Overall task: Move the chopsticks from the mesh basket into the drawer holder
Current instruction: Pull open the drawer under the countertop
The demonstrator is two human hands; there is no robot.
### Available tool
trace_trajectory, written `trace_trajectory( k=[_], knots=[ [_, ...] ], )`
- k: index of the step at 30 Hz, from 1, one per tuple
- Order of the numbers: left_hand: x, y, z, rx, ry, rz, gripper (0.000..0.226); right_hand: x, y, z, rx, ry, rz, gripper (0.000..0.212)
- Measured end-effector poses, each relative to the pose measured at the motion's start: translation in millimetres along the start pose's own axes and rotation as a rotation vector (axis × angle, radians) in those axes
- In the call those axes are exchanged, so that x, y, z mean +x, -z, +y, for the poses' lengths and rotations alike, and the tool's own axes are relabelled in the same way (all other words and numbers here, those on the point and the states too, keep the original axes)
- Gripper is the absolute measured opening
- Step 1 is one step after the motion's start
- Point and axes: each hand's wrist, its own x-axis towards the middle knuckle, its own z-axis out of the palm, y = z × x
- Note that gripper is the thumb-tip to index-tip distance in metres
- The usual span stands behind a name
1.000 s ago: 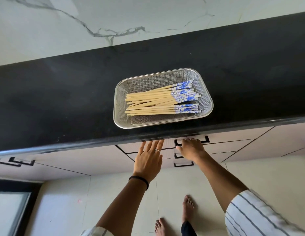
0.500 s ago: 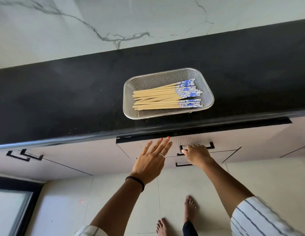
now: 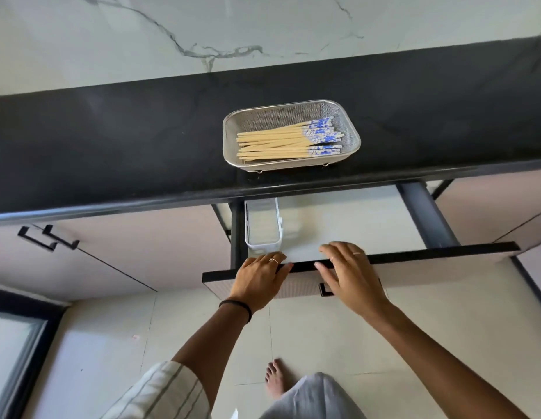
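Observation:
A bundle of bamboo chopsticks [image 3: 278,143] with blue-and-white patterned ends lies in the steel mesh basket [image 3: 278,114] on the black countertop [image 3: 112,140]. Just below it the drawer [image 3: 444,251] stands pulled out. A narrow white holder [image 3: 261,228] sits empty along the drawer's left side. My left hand [image 3: 258,281] rests on the drawer front's top edge, fingertips just in front of the holder. My right hand [image 3: 351,275] is spread over the drawer front, above its black handle [image 3: 324,291], and holds nothing.
The drawer floor [image 3: 354,219] to the right of the holder is pale and bare. A dark rail [image 3: 423,216] runs along the drawer's right side. Closed cabinet doors with black handles [image 3: 47,237] flank it. My bare foot [image 3: 275,381] stands on the tiled floor.
The drawer has slid out from nearly closed to wide open, showing the white holder. Both hands have come back with the drawer front, and the right hand has let go of the handle.

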Motion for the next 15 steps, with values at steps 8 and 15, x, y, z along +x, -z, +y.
trace_trajectory(
  k=[8,15],
  knots=[
    [-43,7,27,-0.034,0.179,-0.383,0.053,-24,21,-9,0.281,-0.22,-0.728,0.033],
    [-90,9,50,-0.266,0.197,-0.51,0.047,-61,46,-29,0.327,-0.208,-0.875,0.048]
  ],
)
